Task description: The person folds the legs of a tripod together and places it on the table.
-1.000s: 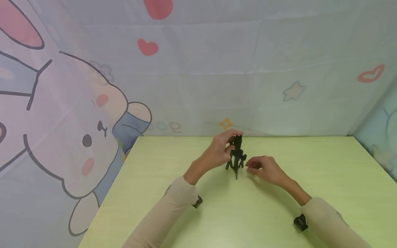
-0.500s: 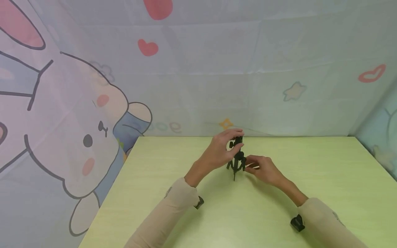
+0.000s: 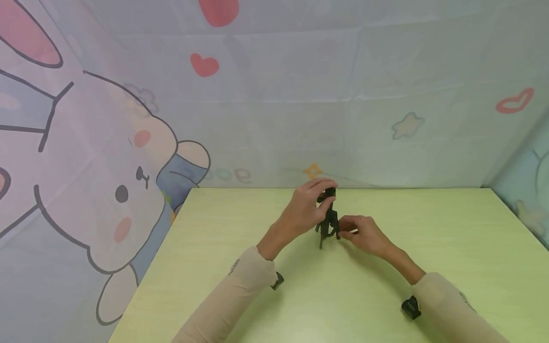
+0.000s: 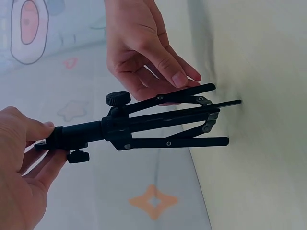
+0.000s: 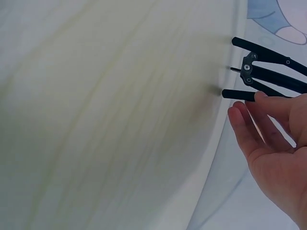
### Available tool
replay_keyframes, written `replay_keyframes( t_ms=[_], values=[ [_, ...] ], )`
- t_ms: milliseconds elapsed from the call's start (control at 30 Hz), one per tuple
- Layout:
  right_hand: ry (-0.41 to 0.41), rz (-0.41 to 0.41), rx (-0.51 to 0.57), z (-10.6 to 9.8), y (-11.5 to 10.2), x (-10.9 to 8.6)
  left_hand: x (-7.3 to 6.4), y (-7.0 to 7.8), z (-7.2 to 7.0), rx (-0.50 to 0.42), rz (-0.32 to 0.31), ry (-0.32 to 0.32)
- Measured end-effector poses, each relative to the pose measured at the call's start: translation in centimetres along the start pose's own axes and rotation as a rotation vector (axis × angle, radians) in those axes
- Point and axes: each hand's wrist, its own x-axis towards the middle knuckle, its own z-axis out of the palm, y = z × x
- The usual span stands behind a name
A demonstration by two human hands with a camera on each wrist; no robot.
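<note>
A small black tripod (image 3: 328,225) stands roughly upright above the table, its legs folded partway in. My left hand (image 3: 303,204) holds its top end, with thumb and fingers around the upper tube, as the left wrist view also shows. From the right, my right hand (image 3: 364,233) pinches one tripod leg (image 5: 238,95) with the thumb and fingers near its lower part. Two knobs, a larger ribbed knob (image 4: 118,98) and a smaller knob (image 4: 78,156), stick out from the tripod's body. The very top is partly hidden by the left fingers.
The pale yellow-green table (image 3: 364,295) extends around both arms. Behind it hangs a cloth backdrop (image 3: 274,119) with a rabbit, hearts and stars, close to the table's back edge. Dark camera mounts (image 3: 411,307) sit at the wrists.
My right hand has moved a little left and come onto the tripod leg. The tripod has turned in my left hand, whose thumb has shifted right across it.
</note>
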Motion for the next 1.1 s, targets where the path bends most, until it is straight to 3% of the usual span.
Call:
replay_keyframes(
  t_ms=[333, 500, 1100],
  values=[
    [-0.006, -0.001, -0.008, 0.2, 0.1, 0.1, 0.2, 1.0, -0.7, 0.077, -0.098, -0.092],
    [0.002, -0.017, 0.006, 0.3, 0.1, 0.2, 0.3, 1.3, -0.9, 0.077, -0.122, -0.105],
    [0.033, -0.011, -0.014, 0.7, -0.1, 0.3, 0.5, 0.7, -1.0, 0.033, -0.091, -0.084]
  ],
)
